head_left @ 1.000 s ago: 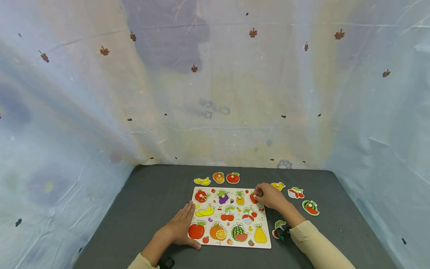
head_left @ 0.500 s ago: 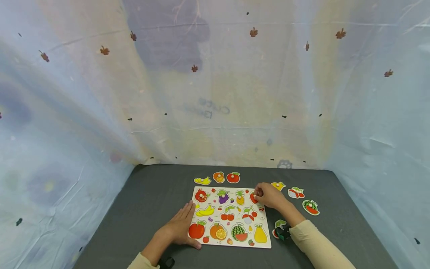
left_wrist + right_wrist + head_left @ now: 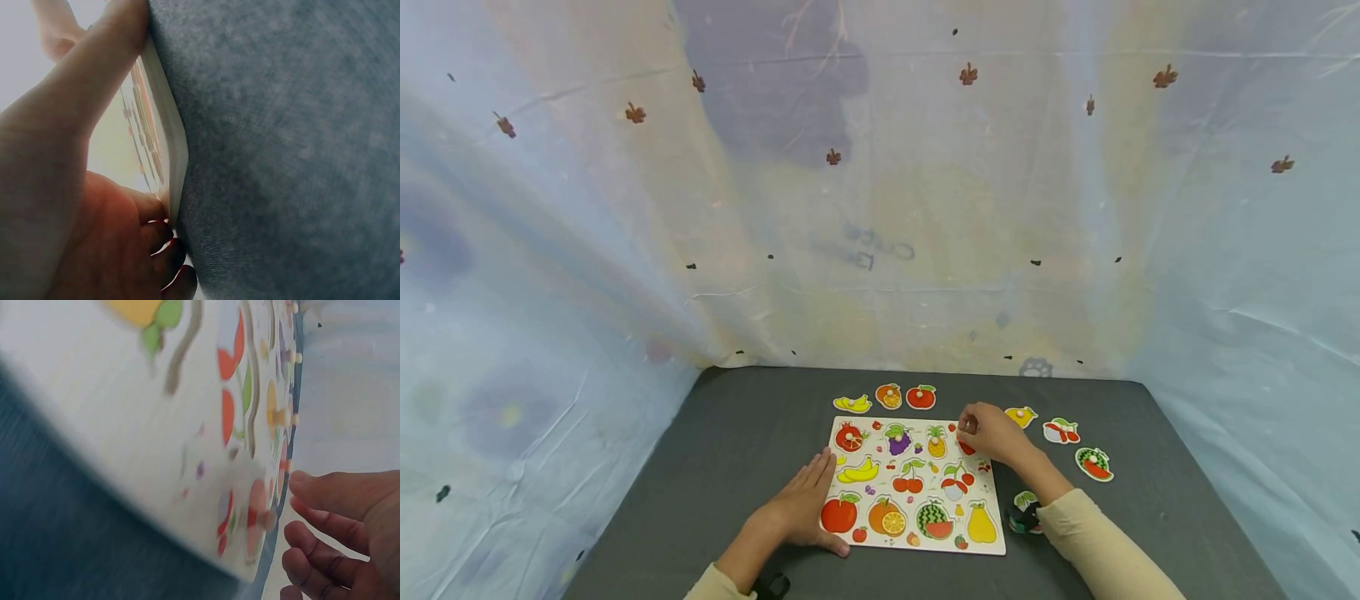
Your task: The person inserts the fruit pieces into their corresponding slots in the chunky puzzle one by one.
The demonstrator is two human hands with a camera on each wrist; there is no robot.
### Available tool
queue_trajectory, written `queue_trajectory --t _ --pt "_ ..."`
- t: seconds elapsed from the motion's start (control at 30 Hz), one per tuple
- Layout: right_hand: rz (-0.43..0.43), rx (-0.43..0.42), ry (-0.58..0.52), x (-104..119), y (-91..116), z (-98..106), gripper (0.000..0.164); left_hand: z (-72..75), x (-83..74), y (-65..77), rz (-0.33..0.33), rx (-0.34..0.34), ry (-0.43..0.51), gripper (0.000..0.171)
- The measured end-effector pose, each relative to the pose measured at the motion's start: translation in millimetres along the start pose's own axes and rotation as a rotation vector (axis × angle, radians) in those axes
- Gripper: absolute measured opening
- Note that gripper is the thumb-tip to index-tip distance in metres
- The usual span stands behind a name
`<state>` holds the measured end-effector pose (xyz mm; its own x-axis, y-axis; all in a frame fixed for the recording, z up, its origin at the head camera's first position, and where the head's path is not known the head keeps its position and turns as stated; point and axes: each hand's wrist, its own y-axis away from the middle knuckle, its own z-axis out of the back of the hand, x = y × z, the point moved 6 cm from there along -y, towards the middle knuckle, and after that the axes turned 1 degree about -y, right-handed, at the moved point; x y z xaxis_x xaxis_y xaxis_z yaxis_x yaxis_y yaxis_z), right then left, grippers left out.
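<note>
A white wooden peg puzzle board [image 3: 992,546] with fruit pictures lies on the dark grey tabletop. My left hand [image 3: 793,504] rests at its left side, fingers straight along the edge and thumb near the lower left corner. Over the upper right corner is my right hand [image 3: 1000,435], its fingers bent loosely above a red fruit piece [image 3: 967,448]. In the right wrist view, the piece's wooden knob [image 3: 267,519] stands apart from the fingertips. Pomegranate [image 3: 849,437], grape [image 3: 898,440] and pineapple [image 3: 936,442] pieces sit in the top row.
Behind the board lie banana [image 3: 852,404], orange [image 3: 888,396] and red tomato-like [image 3: 921,397] pieces. To the right are a yellow piece [image 3: 1021,416], a red-and-white piece [image 3: 1061,430] and a watermelon piece [image 3: 1093,463]. Another piece [image 3: 1024,500] is partly hidden by the right wrist strap.
My right hand has let go of the red fruit piece's knob and risen slightly up and left. The piece stays at the board's upper right. My left hand has not moved.
</note>
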<state>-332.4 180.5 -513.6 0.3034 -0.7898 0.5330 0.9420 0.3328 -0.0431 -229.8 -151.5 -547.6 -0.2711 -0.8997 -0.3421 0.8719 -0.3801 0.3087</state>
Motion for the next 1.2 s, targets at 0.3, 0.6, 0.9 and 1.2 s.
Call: queue_trajectory --t 0.3,0.6,0.9,1.2 --pt "0.076 -0.04 -0.031 25 -15 -13 0.012 0.3 -0.2 1.7 -0.005 -0.006 0.008 0.147" --pt "0.111 -0.075 -0.033 46 -30 -24 0.013 -2.4 1.3 -0.3 -0.007 -0.001 -0.009 0.147" --pt "0.178 -0.105 -0.029 73 -46 -31 0.012 -0.9 0.7 0.4 -0.009 -0.004 0.016 0.147" --pt "0.217 -0.105 -0.072 90 -62 -45 0.015 -0.5 0.0 0.7 -0.014 -0.009 -0.001 0.147"
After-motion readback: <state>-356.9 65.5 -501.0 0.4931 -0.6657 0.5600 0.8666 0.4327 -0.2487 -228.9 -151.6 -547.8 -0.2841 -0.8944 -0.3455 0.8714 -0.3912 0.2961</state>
